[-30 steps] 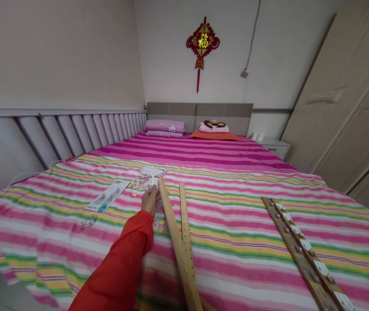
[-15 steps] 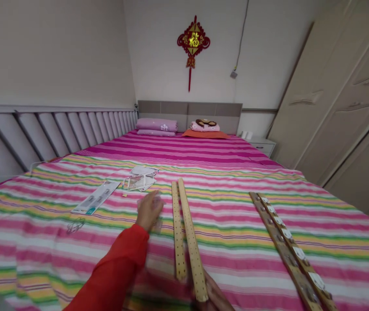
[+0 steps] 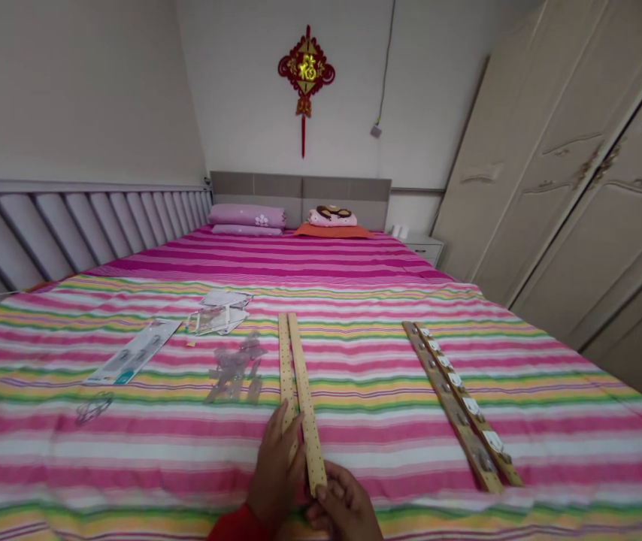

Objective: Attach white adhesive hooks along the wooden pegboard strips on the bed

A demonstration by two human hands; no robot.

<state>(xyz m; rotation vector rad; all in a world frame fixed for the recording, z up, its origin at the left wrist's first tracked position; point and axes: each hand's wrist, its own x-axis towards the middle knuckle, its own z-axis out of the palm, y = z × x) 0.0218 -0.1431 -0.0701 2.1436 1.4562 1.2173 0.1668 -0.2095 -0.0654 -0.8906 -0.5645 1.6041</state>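
Note:
Two long, pale wooden strips with rows of small holes lie side by side on the striped bedspread. My left hand point(image 3: 277, 467) has its fingers closed over the near part of the left perforated strip point(image 3: 286, 361), hiding some of it. At the near end of the right perforated strip point(image 3: 305, 391), my right hand point(image 3: 344, 505) pinches the tip between thumb and fingers. Left of the strips lies a loose pile of small clear plastic pieces point(image 3: 235, 368).
Two brown strips point(image 3: 450, 398) bearing white labels and small shiny parts lie right. On the left are a flat package point(image 3: 134, 352), thin wire-like loops point(image 3: 94, 407) and clear packaging point(image 3: 219, 315). A bed rail point(image 3: 73, 225) runs along the left; wardrobes point(image 3: 569, 188) stand right.
My left hand has come back from the clear plastic pieces to the left strip, leaving the pile uncovered. My right hand stays at the right strip's near end. The view has swung right.

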